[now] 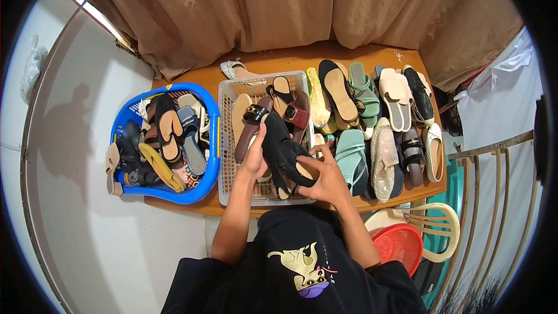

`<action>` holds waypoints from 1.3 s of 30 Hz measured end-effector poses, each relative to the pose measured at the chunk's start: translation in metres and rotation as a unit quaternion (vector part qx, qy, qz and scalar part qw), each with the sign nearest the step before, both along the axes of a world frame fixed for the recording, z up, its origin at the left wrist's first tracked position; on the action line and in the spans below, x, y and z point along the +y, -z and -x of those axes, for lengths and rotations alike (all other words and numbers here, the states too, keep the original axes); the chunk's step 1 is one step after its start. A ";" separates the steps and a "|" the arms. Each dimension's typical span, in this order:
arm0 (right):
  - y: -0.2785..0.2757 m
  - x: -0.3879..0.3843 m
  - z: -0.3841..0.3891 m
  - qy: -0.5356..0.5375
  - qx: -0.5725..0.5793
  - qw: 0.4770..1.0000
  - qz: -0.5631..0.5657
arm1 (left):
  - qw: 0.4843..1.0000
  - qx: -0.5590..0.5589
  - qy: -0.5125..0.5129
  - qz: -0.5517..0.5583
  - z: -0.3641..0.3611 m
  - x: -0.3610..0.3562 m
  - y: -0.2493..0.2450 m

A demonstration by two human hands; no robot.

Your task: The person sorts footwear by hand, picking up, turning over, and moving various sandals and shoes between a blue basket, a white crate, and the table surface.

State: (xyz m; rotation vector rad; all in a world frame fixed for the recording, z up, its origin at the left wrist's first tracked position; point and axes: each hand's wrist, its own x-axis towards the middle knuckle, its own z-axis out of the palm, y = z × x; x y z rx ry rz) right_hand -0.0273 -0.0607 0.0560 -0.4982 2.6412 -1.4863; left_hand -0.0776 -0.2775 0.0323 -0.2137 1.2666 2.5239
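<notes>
Black footwear [278, 150] is held between my two hands, over the front part of a clear plastic basket [224, 163]. My left hand [256, 154] grips its left side with the thumb up. On the right, my right hand [325, 175] has its fingers around the toe end, where a tan insole shows. Beneath and behind, the basket holds several sandals, among them a brown one with a black strap [256, 113] and one with a dark red strap [299, 113]. My hands hide part of the basket's contents.
A blue basket [215, 139] full of mixed footwear stands at the left. Rows of shoes and sandals, such as green sandals [350, 154], cover the table's right side. A red basin [401, 247] rests on a cream chair [444, 227] at the lower right. Brown curtains [285, 6] hang behind.
</notes>
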 end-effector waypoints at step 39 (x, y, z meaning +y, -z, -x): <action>0.000 -0.048 -0.005 0.067 -0.018 0.996 0.052 | 0.989 -0.046 -0.106 -0.092 -0.017 0.024 0.025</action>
